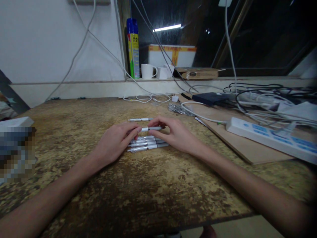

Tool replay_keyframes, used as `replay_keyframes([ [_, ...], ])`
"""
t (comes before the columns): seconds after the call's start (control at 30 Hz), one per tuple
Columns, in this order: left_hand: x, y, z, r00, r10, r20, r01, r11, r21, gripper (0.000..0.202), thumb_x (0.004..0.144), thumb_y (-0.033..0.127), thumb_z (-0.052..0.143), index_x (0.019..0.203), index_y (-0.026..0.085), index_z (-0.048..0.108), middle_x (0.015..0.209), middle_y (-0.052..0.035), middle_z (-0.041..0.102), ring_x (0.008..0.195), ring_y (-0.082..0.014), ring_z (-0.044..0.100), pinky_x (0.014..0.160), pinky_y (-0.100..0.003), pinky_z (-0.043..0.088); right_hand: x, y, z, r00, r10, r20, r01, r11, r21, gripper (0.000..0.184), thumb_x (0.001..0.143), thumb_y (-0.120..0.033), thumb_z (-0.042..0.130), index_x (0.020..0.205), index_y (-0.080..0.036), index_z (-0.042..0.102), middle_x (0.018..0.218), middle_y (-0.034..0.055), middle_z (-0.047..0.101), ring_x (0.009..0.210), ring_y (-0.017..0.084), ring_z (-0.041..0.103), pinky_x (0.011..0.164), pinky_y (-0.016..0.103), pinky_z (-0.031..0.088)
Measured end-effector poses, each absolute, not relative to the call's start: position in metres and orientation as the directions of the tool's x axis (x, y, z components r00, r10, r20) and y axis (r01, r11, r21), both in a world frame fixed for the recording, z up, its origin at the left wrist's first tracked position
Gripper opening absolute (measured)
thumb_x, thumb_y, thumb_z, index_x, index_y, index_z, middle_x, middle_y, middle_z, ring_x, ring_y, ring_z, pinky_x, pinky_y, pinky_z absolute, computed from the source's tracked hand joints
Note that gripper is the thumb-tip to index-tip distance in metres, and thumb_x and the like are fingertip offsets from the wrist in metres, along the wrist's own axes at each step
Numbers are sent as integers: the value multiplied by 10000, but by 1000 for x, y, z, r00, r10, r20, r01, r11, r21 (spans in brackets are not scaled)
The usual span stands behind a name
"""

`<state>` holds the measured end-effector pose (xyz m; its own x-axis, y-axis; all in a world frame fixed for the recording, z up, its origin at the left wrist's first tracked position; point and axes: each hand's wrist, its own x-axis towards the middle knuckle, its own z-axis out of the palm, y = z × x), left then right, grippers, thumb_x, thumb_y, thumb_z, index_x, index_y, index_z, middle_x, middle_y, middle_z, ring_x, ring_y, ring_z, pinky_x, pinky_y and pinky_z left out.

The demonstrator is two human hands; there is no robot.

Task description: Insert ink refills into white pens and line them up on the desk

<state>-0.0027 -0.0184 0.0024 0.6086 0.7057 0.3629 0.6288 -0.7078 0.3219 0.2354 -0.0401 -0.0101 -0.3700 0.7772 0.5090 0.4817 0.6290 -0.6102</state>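
Both my hands meet over a small pile of grey-and-white pens [148, 144] lying side by side on the worn, mottled table [138, 195]. My left hand [116, 142] pinches one end of a single pen [151, 129] held just above the pile. My right hand [174, 134] grips the same pen's other end with curled fingers. One more pen [140, 119] lies alone a little farther back on the table.
A white power strip [267, 137] rests on a wooden board [242, 148] at the right, among tangled cables [260, 91]. On the window ledge stand a spray can [133, 48], white mugs [148, 71] and boxes. A blurred object sits at the left edge.
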Motion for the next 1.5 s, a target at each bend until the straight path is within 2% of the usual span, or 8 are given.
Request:
replay_keyframes([
  [0.1, -3, -18, 1, 616, 697, 366, 619, -716, 322, 404, 1075, 424, 409, 858, 213, 676, 848, -14, 717, 792, -198, 637, 728, -310, 419, 235, -41, -10, -375, 814, 444, 510, 581, -635, 186, 1006, -317, 586, 1002, -211, 738, 955, 36, 779, 877, 183, 700, 801, 313, 504],
  [0.27, -2, -19, 2, 624, 703, 341, 620, -711, 332, 406, 1079, 405, 410, 814, 204, 643, 832, -14, 705, 787, -190, 634, 733, -310, 412, 234, -41, -10, -358, 770, 528, 457, 638, -620, 132, 909, -273, 723, 1010, -191, 701, 1028, 49, 758, 951, 186, 687, 866, 315, 508],
  [0.43, -2, -20, 3, 611, 704, 361, 610, -710, 352, 403, 1078, 412, 419, 814, 201, 637, 822, -9, 699, 763, -180, 622, 728, -308, 405, 231, -42, -11, -348, 825, 445, 420, 562, -713, 174, 1001, -320, 583, 1038, -200, 704, 930, 38, 760, 862, 177, 698, 789, 308, 522],
  [0.6, -2, -20, 4, 610, 707, 359, 610, -708, 357, 399, 1075, 400, 425, 806, 203, 644, 806, -6, 700, 745, -178, 616, 723, -309, 403, 231, -41, -12, -342, 783, 520, 387, 621, -681, 134, 920, -263, 695, 1037, -200, 686, 1050, 53, 751, 994, 192, 694, 905, 339, 517],
  [0.77, -1, -20, 4, 611, 704, 361, 600, -710, 368, 404, 1074, 390, 420, 794, 205, 644, 801, -7, 699, 751, -179, 618, 732, -311, 402, 231, -41, -11, -330, 833, 444, 384, 549, -743, 168, 988, -323, 600, 1017, -186, 693, 891, 39, 748, 824, 169, 691, 774, 308, 523],
  [1.13, -3, -20, 7, 571, 739, 358, 624, -674, 395, 469, 1081, 408, 370, 726, 194, 589, 712, -6, 655, 690, -175, 592, 676, -299, 388, 237, -34, -13, -254, 799, 545, 387, 600, -700, 133, 858, -232, 738, 987, -216, 708, 1031, 41, 749, 896, 194, 696, 847, 361, 550],
  [1.3, -6, -16, 5, 560, 744, 365, 599, -668, 441, 355, 1070, 410, 446, 961, 205, 714, 889, -14, 748, 816, -191, 672, 755, -303, 454, 239, -30, -14, -205, 862, 464, 271, 505, -819, 149, 851, -250, 726, 986, -187, 731, 1013, 49, 744, 875, 183, 682, 822, 341, 536],
  [1.5, -7, -12, 4, 599, 690, 406, 519, -721, 460, 292, 1060, 351, 498, 1260, 251, 685, 1251, -29, 737, 1137, -218, 670, 1003, -350, 478, 242, -27, -13, -109, 914, 392, 257, 407, -877, 166, 889, -301, 679, 992, -208, 771, 950, 32, 740, 814, 167, 609, 740, 310, 459],
])
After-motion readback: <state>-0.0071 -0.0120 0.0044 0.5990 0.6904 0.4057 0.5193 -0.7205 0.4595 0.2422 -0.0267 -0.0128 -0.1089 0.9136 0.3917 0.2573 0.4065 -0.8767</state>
